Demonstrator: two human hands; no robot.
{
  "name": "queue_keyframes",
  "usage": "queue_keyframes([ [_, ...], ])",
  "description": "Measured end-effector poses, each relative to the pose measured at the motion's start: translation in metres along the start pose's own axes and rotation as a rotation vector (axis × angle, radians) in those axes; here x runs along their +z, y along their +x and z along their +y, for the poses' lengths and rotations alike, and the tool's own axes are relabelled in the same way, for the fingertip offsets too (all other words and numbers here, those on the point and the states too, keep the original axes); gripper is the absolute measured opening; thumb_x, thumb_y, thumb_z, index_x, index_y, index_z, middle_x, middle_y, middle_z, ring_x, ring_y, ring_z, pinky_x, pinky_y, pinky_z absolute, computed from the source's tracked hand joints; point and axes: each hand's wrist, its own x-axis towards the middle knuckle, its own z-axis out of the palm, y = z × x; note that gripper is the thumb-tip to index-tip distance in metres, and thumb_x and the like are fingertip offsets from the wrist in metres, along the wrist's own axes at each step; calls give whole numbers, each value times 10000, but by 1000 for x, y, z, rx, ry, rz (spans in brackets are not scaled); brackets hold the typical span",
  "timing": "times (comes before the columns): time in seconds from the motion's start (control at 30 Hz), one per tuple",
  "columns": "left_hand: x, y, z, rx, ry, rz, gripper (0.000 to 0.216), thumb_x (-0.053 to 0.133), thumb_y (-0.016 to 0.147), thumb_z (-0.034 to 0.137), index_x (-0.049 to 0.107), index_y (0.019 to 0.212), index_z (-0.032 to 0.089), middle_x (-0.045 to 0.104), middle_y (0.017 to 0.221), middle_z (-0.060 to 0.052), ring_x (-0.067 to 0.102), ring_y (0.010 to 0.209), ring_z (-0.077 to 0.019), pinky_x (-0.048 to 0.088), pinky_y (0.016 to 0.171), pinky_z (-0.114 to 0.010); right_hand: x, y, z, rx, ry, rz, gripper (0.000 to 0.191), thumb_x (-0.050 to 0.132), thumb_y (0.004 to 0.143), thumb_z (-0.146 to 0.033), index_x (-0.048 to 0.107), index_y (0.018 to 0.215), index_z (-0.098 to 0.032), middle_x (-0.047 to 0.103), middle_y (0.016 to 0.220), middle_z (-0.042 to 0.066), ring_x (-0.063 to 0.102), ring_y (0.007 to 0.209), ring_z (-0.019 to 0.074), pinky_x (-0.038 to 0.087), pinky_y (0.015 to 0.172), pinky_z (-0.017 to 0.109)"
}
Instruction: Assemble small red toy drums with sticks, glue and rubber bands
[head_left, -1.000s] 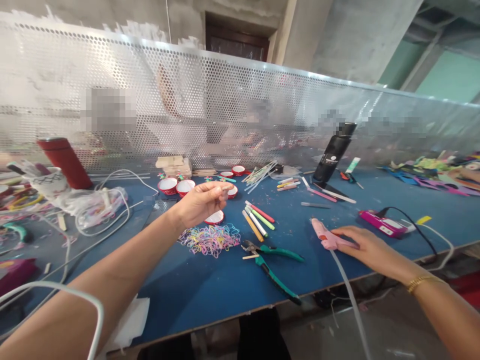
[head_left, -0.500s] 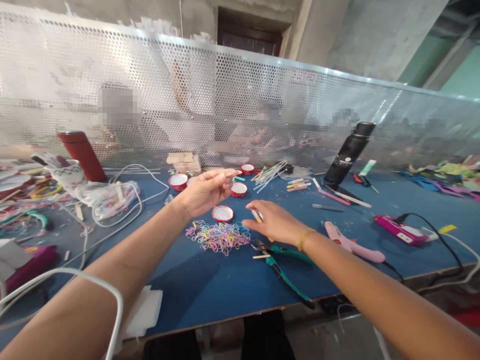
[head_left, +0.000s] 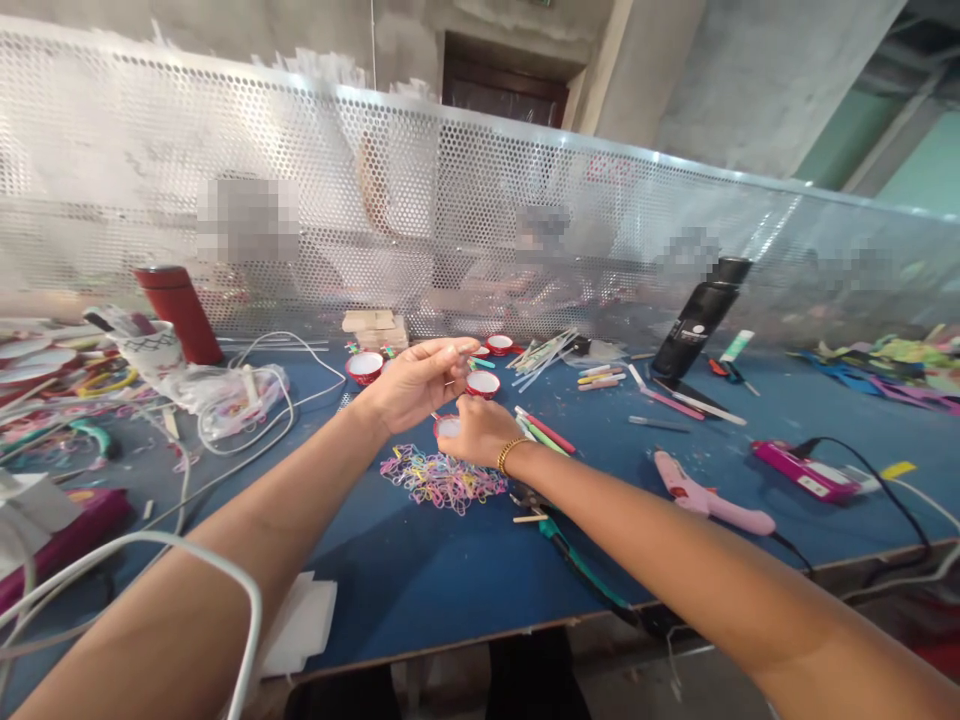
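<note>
My left hand (head_left: 416,385) is raised over the blue table (head_left: 420,580), fingers pinched on a small thin piece I cannot make out. My right hand (head_left: 480,430) has come in just below it, fingers curled at a small red cup with white contents (head_left: 444,427); whether it grips anything is hidden. A heap of pastel rubber bands (head_left: 441,478) lies just in front of both hands. Coloured sticks (head_left: 544,432) lie right of my right hand. A pink glue gun (head_left: 705,497) rests on the table further right, untouched.
More red cups (head_left: 365,366) stand behind my hands. Green-handled pliers (head_left: 577,565) lie under my right forearm. A black bottle (head_left: 697,318), a red flask (head_left: 178,313), a magenta device with cable (head_left: 802,472), white cables (head_left: 247,430) and a perforated metal screen (head_left: 450,220) surround the area. People sit behind the screen.
My right hand left the pink glue gun, swept left across the coloured sticks and now sits curled under my left hand at the red cup. My left hand stayed pinched.
</note>
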Motion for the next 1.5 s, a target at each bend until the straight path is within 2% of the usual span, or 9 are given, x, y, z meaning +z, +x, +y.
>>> queue_keyframes([
  [0.13, -1, 0, 2, 10, 0, 16, 321, 859, 683, 271, 761, 954, 130, 557, 703, 9, 525, 694, -66, 511, 702, -193, -27, -23, 20, 49, 51, 46, 388, 593, 790, -458, 632, 1013, -144, 690, 1031, 181, 647, 979, 308, 494, 827, 397],
  [0.3, 2, -2, -2, -23, 11, 21, 353, 874, 658, 279, 765, 952, 117, 575, 708, 8, 529, 700, -61, 510, 711, -184, -61, -103, 51, 22, 124, 391, 398, 617, 814, -380, 596, 1153, -173, 638, 1074, 140, 624, 1006, 290, 503, 903, 450],
  [0.43, 9, -4, -10, -86, 34, 33, 338, 893, 623, 286, 778, 900, 129, 615, 722, -5, 548, 701, -65, 499, 704, -188, -67, -162, 49, 46, 194, 597, 396, 589, 868, -373, 538, 1222, -204, 617, 1138, 130, 597, 1077, 294, 497, 930, 484],
  [0.53, 15, -6, -16, -130, 85, -14, 356, 904, 600, 310, 784, 889, 139, 631, 746, -13, 549, 705, -69, 482, 698, -196, -62, -184, 37, 17, 238, 634, 415, 593, 878, -349, 516, 1263, -212, 620, 1158, 121, 601, 1083, 289, 475, 968, 507],
  [0.8, 17, -10, -30, -227, 202, -36, 361, 896, 607, 351, 794, 898, 163, 613, 752, -5, 510, 682, -65, 421, 665, -212, -55, -186, 21, -18, 309, 700, 458, 603, 865, -307, 503, 1303, -215, 605, 1193, 139, 581, 1127, 320, 482, 961, 550],
  [1.07, 20, -12, -38, -270, 194, 22, 377, 903, 594, 353, 792, 894, 153, 585, 714, 0, 511, 664, -68, 410, 674, -231, -49, -180, 13, -37, 335, 701, 444, 613, 861, -290, 514, 1284, -199, 601, 1196, 147, 580, 1125, 310, 521, 919, 519],
  [1.2, 21, -13, -41, -244, 172, 15, 301, 892, 618, 323, 792, 850, 160, 589, 729, -6, 490, 654, -66, 403, 662, -238, -46, -179, 11, -35, 326, 712, 456, 619, 858, -295, 507, 1289, -196, 604, 1196, 148, 580, 1126, 313, 524, 912, 518],
  [1.5, 21, -12, -39, -246, 183, -6, 314, 875, 647, 335, 798, 903, 169, 577, 716, 0, 483, 658, -65, 402, 677, -239, -44, -181, 10, -33, 323, 709, 449, 616, 859, -304, 512, 1285, -207, 605, 1201, 151, 587, 1123, 324, 526, 905, 537],
])
